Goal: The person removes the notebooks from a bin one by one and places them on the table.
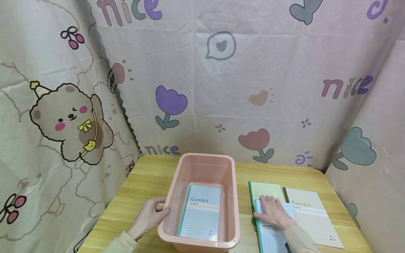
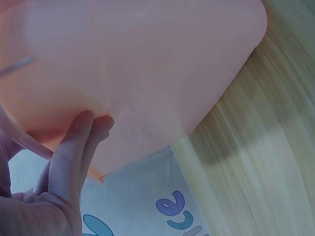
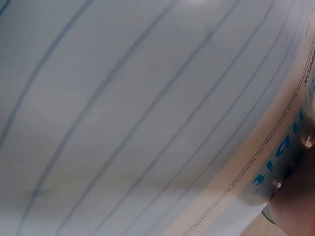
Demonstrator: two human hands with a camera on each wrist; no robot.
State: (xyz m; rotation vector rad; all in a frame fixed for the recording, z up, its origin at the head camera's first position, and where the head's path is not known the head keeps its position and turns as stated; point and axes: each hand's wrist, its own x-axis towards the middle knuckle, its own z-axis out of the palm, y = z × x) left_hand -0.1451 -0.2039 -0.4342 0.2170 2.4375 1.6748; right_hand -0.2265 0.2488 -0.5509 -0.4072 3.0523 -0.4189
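Note:
A pink plastic bin (image 1: 236,211) stands on the table, with a blue Gambit notebook (image 1: 200,214) lying in it. My left hand (image 1: 150,216) holds the bin's left rim, thumb on top and fingers below it; in the left wrist view, fingers (image 2: 74,147) press the outer wall. To the right of the bin, my right hand (image 1: 273,212) rests on another blue notebook (image 1: 273,239), fingers spread near its top edge and thumb at its left edge. That notebook overlaps a green notebook (image 1: 269,188). Its lined cover (image 3: 138,108) fills most of the right wrist view.
A cream notebook (image 1: 316,218) lies at the right, partly beneath the blue one. The wooden table (image 1: 139,186) is enclosed by printed curtains (image 1: 202,88) at the back and both sides. A dark cord (image 1: 83,240) hangs at the left table edge.

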